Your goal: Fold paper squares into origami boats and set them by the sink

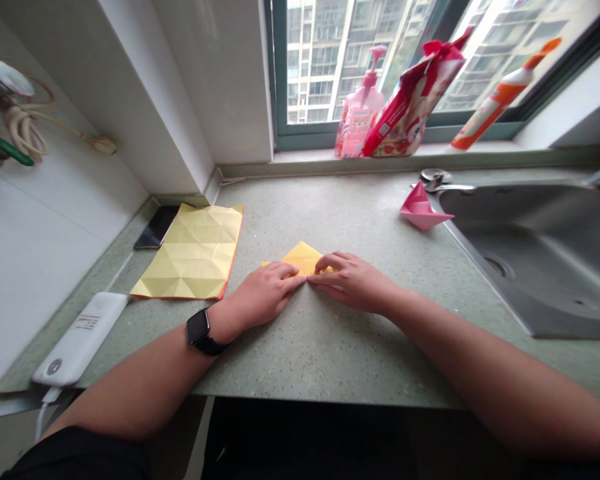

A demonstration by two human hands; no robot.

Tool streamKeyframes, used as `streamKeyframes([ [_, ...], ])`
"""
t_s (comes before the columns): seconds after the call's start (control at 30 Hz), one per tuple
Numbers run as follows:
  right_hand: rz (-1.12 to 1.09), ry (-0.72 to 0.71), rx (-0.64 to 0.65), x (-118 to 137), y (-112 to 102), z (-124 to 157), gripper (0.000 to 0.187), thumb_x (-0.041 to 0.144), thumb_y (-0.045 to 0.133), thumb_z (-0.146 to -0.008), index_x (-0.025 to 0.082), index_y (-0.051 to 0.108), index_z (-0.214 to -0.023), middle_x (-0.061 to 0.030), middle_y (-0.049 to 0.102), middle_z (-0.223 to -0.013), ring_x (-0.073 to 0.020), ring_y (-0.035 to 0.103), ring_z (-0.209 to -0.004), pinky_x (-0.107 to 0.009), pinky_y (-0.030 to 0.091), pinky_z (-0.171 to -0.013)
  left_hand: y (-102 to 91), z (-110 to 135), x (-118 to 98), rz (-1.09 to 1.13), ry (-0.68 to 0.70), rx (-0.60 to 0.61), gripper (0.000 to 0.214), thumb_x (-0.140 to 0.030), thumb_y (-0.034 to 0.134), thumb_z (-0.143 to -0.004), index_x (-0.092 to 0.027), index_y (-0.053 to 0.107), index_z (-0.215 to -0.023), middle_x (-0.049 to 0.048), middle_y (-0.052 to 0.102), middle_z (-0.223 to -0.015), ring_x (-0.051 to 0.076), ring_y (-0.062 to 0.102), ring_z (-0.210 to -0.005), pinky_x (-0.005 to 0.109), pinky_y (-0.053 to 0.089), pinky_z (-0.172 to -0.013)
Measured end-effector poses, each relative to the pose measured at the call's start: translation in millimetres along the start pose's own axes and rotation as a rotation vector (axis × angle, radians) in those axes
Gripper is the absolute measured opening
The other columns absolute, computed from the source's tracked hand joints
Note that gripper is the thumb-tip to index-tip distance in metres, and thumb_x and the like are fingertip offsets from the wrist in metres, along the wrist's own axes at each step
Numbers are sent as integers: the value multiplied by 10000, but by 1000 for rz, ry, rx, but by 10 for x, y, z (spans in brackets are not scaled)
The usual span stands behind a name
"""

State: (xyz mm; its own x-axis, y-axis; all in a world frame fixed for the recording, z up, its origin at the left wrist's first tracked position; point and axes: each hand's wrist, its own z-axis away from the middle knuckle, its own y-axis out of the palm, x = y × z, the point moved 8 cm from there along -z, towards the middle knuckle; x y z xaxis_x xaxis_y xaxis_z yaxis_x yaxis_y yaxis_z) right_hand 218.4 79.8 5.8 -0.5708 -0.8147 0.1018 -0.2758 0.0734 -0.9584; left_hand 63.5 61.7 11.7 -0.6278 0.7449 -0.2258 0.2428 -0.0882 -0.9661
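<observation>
A small piece of folded yellow-orange paper (303, 259) lies on the speckled green countertop (325, 347), its upper point showing between my hands. My left hand (267, 293) and my right hand (350, 283) rest on its lower part from either side. Their fingertips nearly meet at about the paper's lower edge, hiding much of it. A black smartwatch (199, 331) sits on my left wrist. To the left of my left hand lies a larger creased yellow sheet (190, 250) with an orange underside.
A black phone (155, 227) lies partly under the creased sheet, and a white power bank (80, 337) with a cable sits at the left edge. A pink paper boat (420, 210) stands beside a steel sink (530, 260). Bottles and a red bag (410, 107) line the windowsill.
</observation>
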Motion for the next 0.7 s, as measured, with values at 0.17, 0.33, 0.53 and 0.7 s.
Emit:
streamKeyframes([
  [0.17,32,56,46,35,-13,-18,317,266,650,-1072,371,845,-1300,-79,793,-1165,-246,702,-997,-393,567,-886,21,-4,8,11,-7,8,370,-208,588,-1098,-221,697,-1451,112,720,-1389,288,679,-1270,486,564,-1129],
  [0.33,44,147,106,58,-55,-19,297,274,639,-1069,360,870,-1235,-87,794,-1170,-240,697,-991,-374,552,-861,26,8,17,9,-9,12,374,-197,605,-1083,-221,702,-1443,115,712,-1411,295,668,-1296,487,560,-1131],
  [0.53,52,328,271,-30,-148,42,300,329,596,-1094,323,893,-1138,-98,791,-1144,-252,707,-984,-370,523,-824,31,5,32,29,-12,12,348,-208,595,-1089,-223,718,-1414,115,710,-1411,300,667,-1292,493,561,-1134],
  [0.7,50,477,429,-197,-249,174,352,392,570,-1103,265,896,-1065,-100,801,-1066,-254,725,-950,-356,474,-752,36,10,37,41,-13,7,349,-199,576,-1094,-211,720,-1412,121,709,-1413,305,662,-1294,508,566,-1133],
])
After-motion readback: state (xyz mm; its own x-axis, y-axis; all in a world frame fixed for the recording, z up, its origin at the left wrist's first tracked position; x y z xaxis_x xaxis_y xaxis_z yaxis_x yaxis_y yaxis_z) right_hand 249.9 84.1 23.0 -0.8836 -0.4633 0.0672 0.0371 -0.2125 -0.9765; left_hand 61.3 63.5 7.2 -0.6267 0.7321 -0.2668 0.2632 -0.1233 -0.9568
